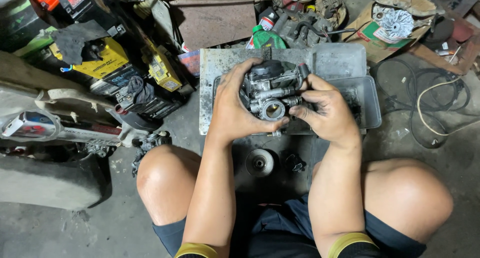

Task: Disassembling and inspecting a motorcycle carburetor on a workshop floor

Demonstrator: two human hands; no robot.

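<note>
Grey cast metal, a carburettor (270, 95) sits between both hands above a shallow grey plastic tray (367, 100). Left hand (235, 108) wraps its side, fingers curled over the black top and thumb tip pressed under the round bore. Right hand (322, 110) closes on the opposite side, fingers pinching the body near a black cap. A round metal disc (259, 162) lies on the floor between the knees.

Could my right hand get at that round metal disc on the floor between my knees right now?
Probably not at once: the right hand is gripping the carburetor with the left hand. The disc lies uncovered below.
</note>
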